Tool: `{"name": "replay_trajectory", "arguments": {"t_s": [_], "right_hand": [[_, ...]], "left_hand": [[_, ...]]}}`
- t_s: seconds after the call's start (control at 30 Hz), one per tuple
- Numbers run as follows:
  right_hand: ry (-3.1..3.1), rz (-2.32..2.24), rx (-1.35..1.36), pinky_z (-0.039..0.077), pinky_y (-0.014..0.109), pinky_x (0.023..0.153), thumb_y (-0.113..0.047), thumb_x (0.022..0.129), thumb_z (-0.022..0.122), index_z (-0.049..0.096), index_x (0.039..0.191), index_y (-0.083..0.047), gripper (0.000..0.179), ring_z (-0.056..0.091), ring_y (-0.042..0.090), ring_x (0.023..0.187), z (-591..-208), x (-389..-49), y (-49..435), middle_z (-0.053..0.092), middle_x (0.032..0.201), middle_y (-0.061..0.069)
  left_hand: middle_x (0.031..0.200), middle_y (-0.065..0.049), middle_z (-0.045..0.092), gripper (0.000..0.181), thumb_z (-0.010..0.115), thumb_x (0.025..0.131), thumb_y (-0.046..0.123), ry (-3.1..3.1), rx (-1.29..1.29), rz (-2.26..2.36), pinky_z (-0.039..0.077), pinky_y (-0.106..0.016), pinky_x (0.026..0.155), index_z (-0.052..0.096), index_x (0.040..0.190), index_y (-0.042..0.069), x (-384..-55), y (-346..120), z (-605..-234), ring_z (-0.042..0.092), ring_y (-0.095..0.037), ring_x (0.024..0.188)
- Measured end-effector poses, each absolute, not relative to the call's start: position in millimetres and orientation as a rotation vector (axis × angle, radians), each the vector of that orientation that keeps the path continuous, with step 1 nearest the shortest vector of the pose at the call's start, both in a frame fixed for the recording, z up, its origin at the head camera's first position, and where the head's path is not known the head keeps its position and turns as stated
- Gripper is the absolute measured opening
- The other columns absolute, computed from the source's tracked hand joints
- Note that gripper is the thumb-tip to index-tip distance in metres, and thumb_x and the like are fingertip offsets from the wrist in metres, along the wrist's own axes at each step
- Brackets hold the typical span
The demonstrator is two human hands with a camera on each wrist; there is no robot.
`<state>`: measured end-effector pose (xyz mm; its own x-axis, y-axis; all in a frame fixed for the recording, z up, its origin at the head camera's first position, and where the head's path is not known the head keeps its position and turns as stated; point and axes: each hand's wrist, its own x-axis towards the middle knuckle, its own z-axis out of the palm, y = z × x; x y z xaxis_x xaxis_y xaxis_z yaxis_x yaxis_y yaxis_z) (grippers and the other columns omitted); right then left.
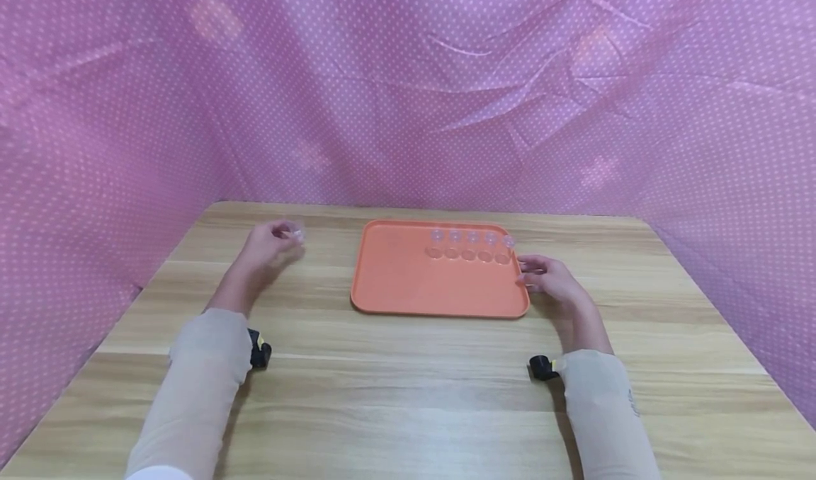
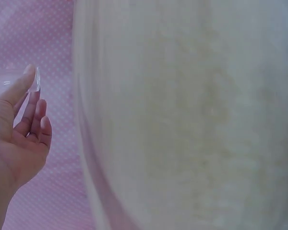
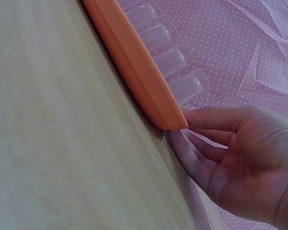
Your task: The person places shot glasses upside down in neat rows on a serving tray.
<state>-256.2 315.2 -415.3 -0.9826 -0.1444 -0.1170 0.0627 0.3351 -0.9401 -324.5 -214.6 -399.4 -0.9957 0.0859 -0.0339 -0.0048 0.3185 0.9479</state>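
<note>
Left hand point(image 1: 268, 243) pinches a clear cup point(image 1: 297, 235) left of the orange tray point(image 1: 395, 282), well apart; right hand point(image 1: 550, 276), fingers loosely curled, touches the tray's right rim beside the cup row point(image 1: 472, 245)

staged recording booth, pink dotted backdrop point(image 1: 408, 76), wooden table point(image 1: 408, 395)

- Illumination: bright, soft and even; pale glare patches show on the pink dotted curtain point(image 1: 408, 76).
- Shadows: faint and short beneath the forearms on the wooden table point(image 1: 408, 395).
- Head view: sharp at centre, with bowed lines toward the edges.
- Left wrist view: heavily blurred, washed-out near surface fills most of it.
- Right wrist view: the orange tray point(image 3: 134, 67) rim is soft; the tabletop is out of focus.
</note>
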Motion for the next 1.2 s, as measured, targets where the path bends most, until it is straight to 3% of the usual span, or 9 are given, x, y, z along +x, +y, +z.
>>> {"name": "replay_trajectory", "arguments": {"t_s": [0.37,0.57,0.77,0.93,1.03,1.2], "right_hand": [[2.396,-1.717,-0.079,0.050,0.031,0.080,0.003,0.088,0.053,0.032,0.135,0.012,0.052,0.058,0.018,0.092,-412.2,-253.5,314.5,0.041,0.126,0.032],[2.411,-1.717,-0.096,0.050,0.031,0.079,0.005,0.087,0.053,0.033,0.133,0.012,0.050,0.059,0.014,0.088,-416.7,-256.7,316.1,0.043,0.124,0.032],[2.408,-1.735,-0.112,0.051,0.031,0.078,0.006,0.087,0.052,0.034,0.132,0.013,0.049,0.060,0.012,0.084,-417.7,-257.0,316.1,0.043,0.122,0.033],[2.424,-1.715,-0.100,0.051,0.030,0.078,0.005,0.087,0.052,0.035,0.133,0.012,0.050,0.060,0.013,0.085,-417.2,-256.3,316.9,0.044,0.122,0.032],[2.420,-1.717,-0.096,0.051,0.030,0.078,0.005,0.087,0.052,0.034,0.133,0.011,0.049,0.060,0.013,0.086,-416.7,-256.1,316.8,0.044,0.123,0.032],[2.396,-1.749,-0.096,0.051,0.031,0.078,0.006,0.088,0.051,0.034,0.133,0.012,0.049,0.060,0.013,0.085,-416.9,-256.2,315.8,0.043,0.123,0.033]], "left_hand": [[0.111,-0.017,0.047,0.041,0.068,0.083,0.021,2.381,0.168,1.801,0.039,-0.046,0.092,0.053,0.119,0.008,-324.0,-189.8,-376.9,0.042,-0.038,0.107],[0.105,-0.012,0.052,0.046,0.069,0.082,0.030,2.525,0.346,1.678,0.046,-0.037,0.083,0.055,0.120,0.009,-351.9,-187.0,-397.4,0.049,-0.027,0.096],[0.110,-0.010,0.052,0.053,0.070,0.080,0.036,2.591,0.427,1.611,0.043,-0.039,0.086,0.052,0.123,0.011,-376.1,-179.9,-418.3,0.049,-0.026,0.099],[0.103,-0.005,0.056,0.047,0.073,0.075,0.041,2.619,0.515,1.635,0.046,-0.036,0.082,0.057,0.112,0.017,-397.1,-170.5,-437.9,0.053,-0.022,0.093],[0.105,-0.008,0.055,0.044,0.072,0.078,0.034,2.582,0.530,1.629,0.046,-0.035,0.082,0.057,0.114,0.013,-393.9,-159.5,-432.0,0.052,-0.024,0.094],[0.101,-0.014,0.054,0.037,0.069,0.082,0.012,2.565,0.567,1.608,0.045,-0.035,0.080,0.056,0.115,-0.002,-359.4,-131.6,-391.3,0.048,-0.026,0.092]]}}
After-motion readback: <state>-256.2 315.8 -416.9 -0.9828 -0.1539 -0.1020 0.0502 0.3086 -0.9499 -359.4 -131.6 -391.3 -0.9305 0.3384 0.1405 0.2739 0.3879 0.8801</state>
